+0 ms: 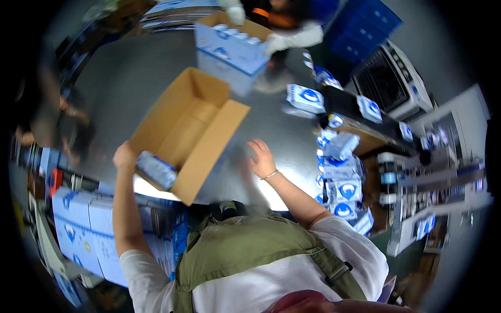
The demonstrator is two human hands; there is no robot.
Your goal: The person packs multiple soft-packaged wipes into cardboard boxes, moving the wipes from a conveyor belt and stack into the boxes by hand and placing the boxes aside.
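Note:
An open brown cardboard box (211,151) lies at a slant on the grey metal table in front of me. My left hand (124,156) grips its near left edge, the fingertips partly hidden by the wall. Inside, at the near end, lies one white and blue plastic packet (156,170). To the right of the box, apart from it, my right hand (262,158) is over the table with its fingers spread and nothing in them.
Packets (344,190) are piled along the table's right edge beside a dark conveyor (386,122); one packet (305,99) lies on the table (120,68). Across from me, a co-worker's gloved hands (300,40) touch a filled blue carton (229,49). More blue cartons (78,229) stand at lower left.

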